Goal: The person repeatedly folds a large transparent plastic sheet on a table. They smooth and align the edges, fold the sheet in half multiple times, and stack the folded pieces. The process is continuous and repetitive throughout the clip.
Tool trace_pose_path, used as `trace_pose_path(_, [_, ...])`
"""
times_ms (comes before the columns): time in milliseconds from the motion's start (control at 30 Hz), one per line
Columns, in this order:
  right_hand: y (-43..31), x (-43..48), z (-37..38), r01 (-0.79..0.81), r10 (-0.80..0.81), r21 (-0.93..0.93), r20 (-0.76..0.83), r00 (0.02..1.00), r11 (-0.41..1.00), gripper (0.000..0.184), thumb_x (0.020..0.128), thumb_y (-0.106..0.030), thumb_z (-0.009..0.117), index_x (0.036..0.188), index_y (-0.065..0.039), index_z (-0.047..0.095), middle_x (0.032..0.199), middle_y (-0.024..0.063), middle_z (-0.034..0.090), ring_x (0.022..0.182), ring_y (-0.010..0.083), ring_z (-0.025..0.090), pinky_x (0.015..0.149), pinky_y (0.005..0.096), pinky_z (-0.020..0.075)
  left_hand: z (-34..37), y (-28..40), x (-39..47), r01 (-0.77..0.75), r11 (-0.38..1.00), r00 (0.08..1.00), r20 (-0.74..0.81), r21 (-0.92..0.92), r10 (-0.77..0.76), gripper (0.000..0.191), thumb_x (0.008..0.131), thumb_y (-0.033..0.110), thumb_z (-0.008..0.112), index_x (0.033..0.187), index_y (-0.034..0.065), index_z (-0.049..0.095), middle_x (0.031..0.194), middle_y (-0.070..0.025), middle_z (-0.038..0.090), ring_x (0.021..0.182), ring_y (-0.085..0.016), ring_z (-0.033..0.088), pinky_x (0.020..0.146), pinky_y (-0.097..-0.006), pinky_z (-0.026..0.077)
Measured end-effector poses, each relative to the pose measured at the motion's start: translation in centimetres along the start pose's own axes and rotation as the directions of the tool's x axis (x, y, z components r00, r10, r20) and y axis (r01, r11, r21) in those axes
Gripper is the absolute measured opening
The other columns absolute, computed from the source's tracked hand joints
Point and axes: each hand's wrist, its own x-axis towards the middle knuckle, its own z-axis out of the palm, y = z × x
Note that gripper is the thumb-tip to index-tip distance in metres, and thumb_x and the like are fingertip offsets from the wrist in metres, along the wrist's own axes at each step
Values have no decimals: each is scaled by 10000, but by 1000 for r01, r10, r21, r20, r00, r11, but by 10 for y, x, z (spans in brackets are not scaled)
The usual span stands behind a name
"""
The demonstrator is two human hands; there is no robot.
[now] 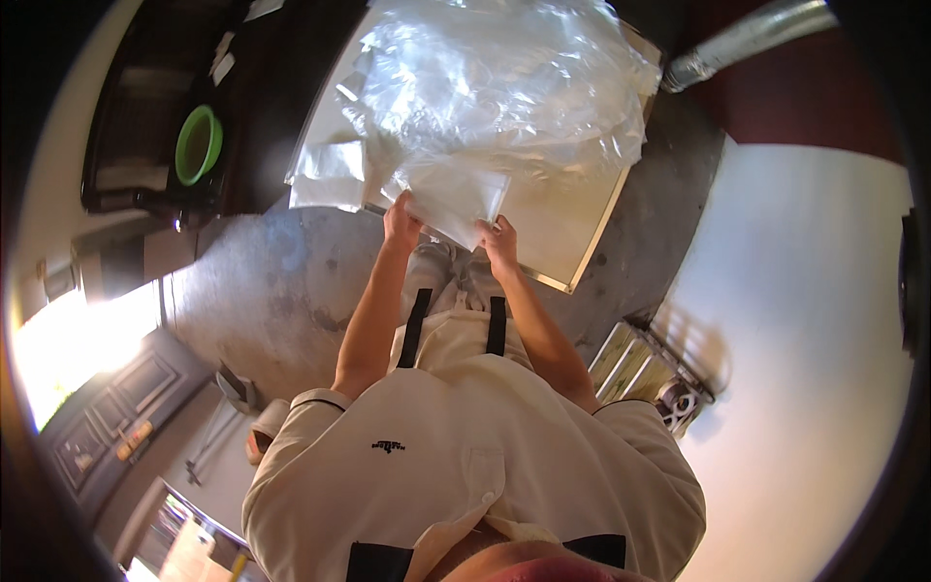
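Both hands hold a clear plastic bag (454, 193) over the near edge of a pale, metal-edged table (560, 233). My left hand (401, 222) pinches the bag's left side. My right hand (499, 241) grips its near right corner, thumb on top. Beyond the hands, a large heap of crumpled clear plastic (494, 80) covers much of the table and partly meets the held bag. Left of my left hand, a flat stack of clear plastic bags (327, 174) lies at the table's left corner, slightly over the edge.
A green plastic basin (198, 145) sits on a dark surface to the left. A silvery duct (749, 44) runs at the upper right. Near the right wall stands a metal rack (633, 364). A grey panelled door (131, 407) is at the lower left.
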Motion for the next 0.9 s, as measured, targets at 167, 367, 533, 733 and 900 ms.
trace_pose_path(167, [4, 1, 5, -12, 24, -80, 152, 988, 997, 172, 849, -143, 620, 959, -26, 557, 862, 57, 620, 771, 138, 599, 701, 300, 507, -36, 10, -29, -135, 989, 990, -58, -65, 132, 199, 877, 179, 567, 1008, 30, 552, 967, -83, 597, 887, -233, 594, 720, -362, 501])
trace_pose_path(367, [-4, 0, 41, 16, 28, -179, 242, 970, 984, 133, 851, -143, 615, 911, -38, 559, 815, 35, 592, 747, 117, 581, 654, 277, 485, -72, 29, -45, -199, 963, 979, -86, -183, 186, 231, 877, 154, 546, 1052, 2, 546, 1002, -100, 606, 893, -226, 601, 748, -346, 502])
trace_pose_path(533, [-32, -10, 99, 18, 37, -196, 275, 961, 980, 111, 851, -140, 618, 862, -60, 542, 778, 0, 566, 694, 87, 542, 607, 246, 447, -93, 70, -42, -243, 940, 970, -46, -240, 240, 266, 878, 145, 537, 1091, -14, 535, 1008, -88, 611, 909, -204, 601, 789, -329, 499])
trace_pose_path(733, [-39, 1, 171, 160, -106, -160, 303, 947, 974, 114, 855, -146, 622, 892, -60, 557, 785, -4, 570, 693, 77, 536, 602, 240, 440, -105, 147, -26, -313, 930, 946, 26, -195, 324, 272, 885, 177, 547, 1086, -5, 530, 1014, -73, 610, 911, -173, 604, 805, -319, 502])
trace_pose_path(900, [-31, 13, 221, 149, -124, -104, 215, 969, 983, 130, 850, -141, 612, 870, -24, 562, 741, 3, 594, 608, 71, 509, 532, 229, 401, -115, 195, -6, -323, 935, 943, 35, -148, 331, 208, 874, 170, 575, 999, 6, 554, 941, -57, 614, 815, -153, 612, 706, -272, 513])
